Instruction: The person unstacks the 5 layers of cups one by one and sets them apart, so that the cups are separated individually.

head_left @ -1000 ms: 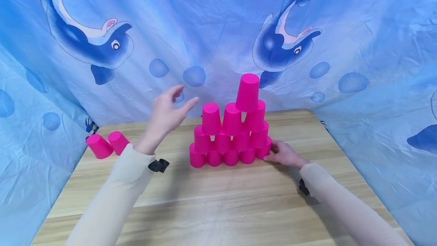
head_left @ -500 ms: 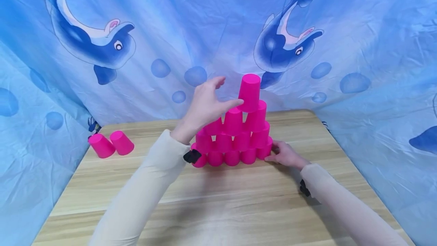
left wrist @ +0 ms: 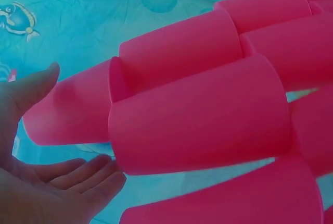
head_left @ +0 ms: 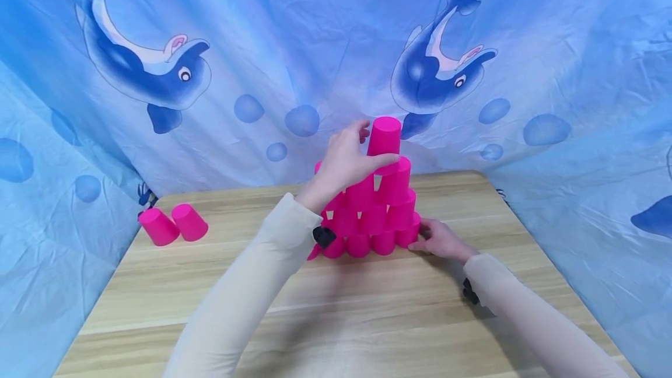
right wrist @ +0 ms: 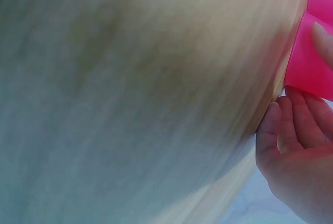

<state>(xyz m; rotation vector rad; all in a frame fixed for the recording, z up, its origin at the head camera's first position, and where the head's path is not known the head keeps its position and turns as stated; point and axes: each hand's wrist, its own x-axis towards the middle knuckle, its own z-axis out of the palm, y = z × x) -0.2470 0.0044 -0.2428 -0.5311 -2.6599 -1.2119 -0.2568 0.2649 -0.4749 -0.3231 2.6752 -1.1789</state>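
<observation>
Left hand (head_left: 346, 159) has reached the top cup (head_left: 384, 136), fingers open around it

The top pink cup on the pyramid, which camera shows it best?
The head view: the top pink cup stands whole at the pyramid's peak, the left hand reaching round it. The left wrist view shows it close beside that hand, half hidden behind other cups. The right wrist view shows only a bottom cup.
</observation>
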